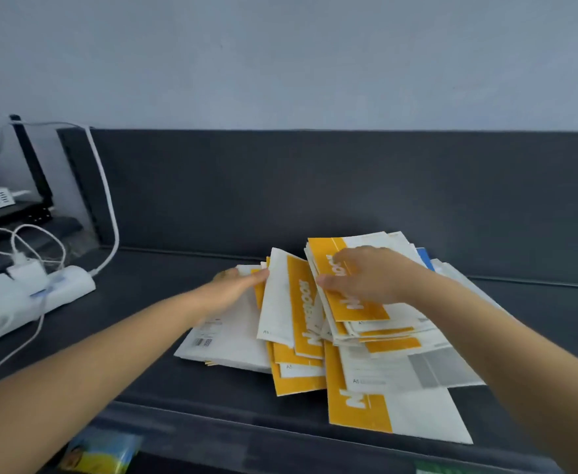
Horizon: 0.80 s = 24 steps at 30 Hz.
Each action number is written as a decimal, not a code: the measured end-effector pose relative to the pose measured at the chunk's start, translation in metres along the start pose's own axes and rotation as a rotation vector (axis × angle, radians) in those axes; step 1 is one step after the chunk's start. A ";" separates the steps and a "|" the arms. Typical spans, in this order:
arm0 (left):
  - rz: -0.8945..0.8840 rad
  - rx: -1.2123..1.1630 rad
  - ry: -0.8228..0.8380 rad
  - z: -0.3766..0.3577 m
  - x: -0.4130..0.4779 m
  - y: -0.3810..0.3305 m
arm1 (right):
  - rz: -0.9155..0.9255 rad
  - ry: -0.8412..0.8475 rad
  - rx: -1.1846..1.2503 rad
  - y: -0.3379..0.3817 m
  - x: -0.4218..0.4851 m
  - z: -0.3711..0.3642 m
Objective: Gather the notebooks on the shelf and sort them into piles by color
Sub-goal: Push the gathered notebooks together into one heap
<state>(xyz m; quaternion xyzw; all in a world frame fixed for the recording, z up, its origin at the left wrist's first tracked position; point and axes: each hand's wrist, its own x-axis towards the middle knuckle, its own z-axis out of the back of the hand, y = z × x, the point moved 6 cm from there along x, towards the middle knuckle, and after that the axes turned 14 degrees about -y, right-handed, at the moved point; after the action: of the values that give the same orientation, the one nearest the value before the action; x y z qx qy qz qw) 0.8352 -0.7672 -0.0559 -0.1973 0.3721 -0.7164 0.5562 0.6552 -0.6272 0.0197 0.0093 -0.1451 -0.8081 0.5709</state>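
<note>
Dark grey shelf (185,302) with a raised back panel, set against a pale wall (280,56). A loose heap of notebooks (335,333) lies on the right half of the shelf, reaching from near the back panel to the front edge; the covers overlap at differing angles, most of them white with an orange-yellow band.

Lowest and nearest the front edge lies a large notebook (397,415), orange-yellow at its left side, white at its right. A white cover bearing a barcode (226,340) forms the left margin of the heap. A white cover with a grey block (414,367) lies toward the right. At the far right, close to the back panel, a blue corner (425,257) projects from beneath the white covers.

The left hand (233,285) rests at the far left margin of the heap, fingers extended against the notebook edges; its grip is apart, enclosing nothing. The right hand (366,275) lies palm down on the topmost orange-banded notebook (349,295), fingers curled over it, thumb toward the left; whether this grip is clamped on the cover cannot be told.

At the left end of the shelf, well apart from the heap, a white power strip (62,289) carries a plugged-in adapter (26,270) and white cables (106,200).
</note>
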 end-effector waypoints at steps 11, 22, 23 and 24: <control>0.034 -0.292 -0.031 -0.048 0.010 -0.012 | -0.015 -0.022 -0.068 -0.014 -0.005 -0.008; 0.020 -0.269 -0.070 -0.131 -0.028 -0.087 | -0.057 0.057 -0.158 -0.096 -0.020 0.017; 0.003 -0.237 -0.072 -0.140 -0.034 -0.099 | -0.074 0.056 -0.163 -0.107 -0.022 0.021; -0.016 -0.201 -0.070 -0.151 -0.040 -0.110 | -0.090 0.055 -0.169 -0.119 -0.025 0.025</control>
<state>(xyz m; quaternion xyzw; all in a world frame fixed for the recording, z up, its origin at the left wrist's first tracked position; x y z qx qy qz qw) 0.6707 -0.6711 -0.0650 -0.2797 0.4209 -0.6726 0.5405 0.5504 -0.5617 0.0110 -0.0101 -0.0601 -0.8417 0.5365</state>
